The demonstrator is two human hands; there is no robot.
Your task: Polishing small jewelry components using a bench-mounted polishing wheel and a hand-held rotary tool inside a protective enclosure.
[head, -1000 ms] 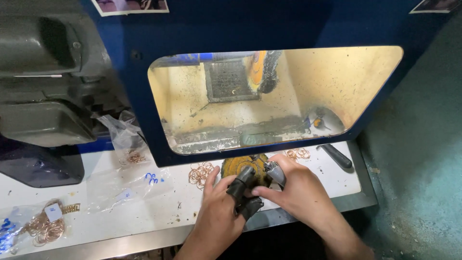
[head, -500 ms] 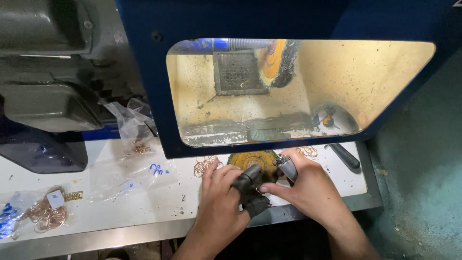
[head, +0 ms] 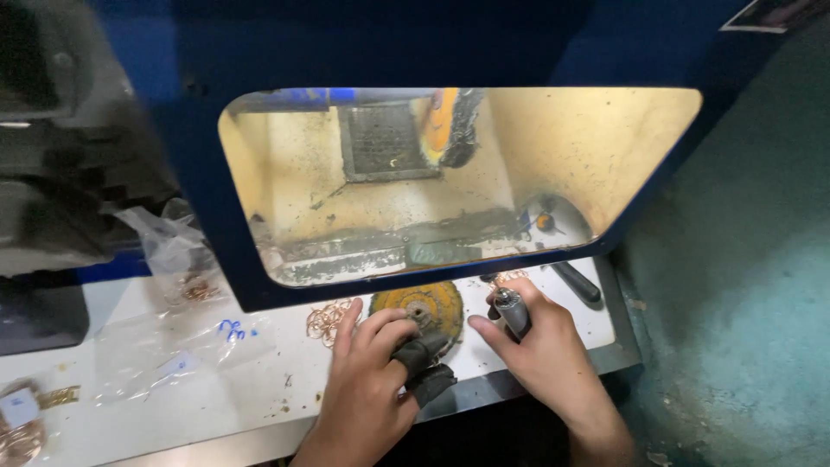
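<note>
My left hand (head: 367, 380) grips a dark, dirty cloth-like piece (head: 424, 363) at the front edge of the white bench (head: 173, 406). Just beyond it lies a round yellow buffing wheel (head: 424, 309), flat on the bench and touching the dark piece. My right hand (head: 540, 355) is closed around a small grey metal cylinder (head: 512, 311), held upright to the right of the wheel. The two hands are a little apart.
A blue polishing cabinet (head: 199, 173) with a wide window stands behind the bench; a buffing wheel (head: 450, 125) hangs inside. Thin copper-coloured rings (head: 327, 318) lie left of the yellow wheel. Clear plastic bags (head: 173, 346), more rings (head: 17, 437) and a black handle (head: 575, 281) lie about.
The view has moved closer and shifted left. My hands have come apart: the right now holds the grey cylinder away from the dark piece that the left keeps by the yellow wheel.
</note>
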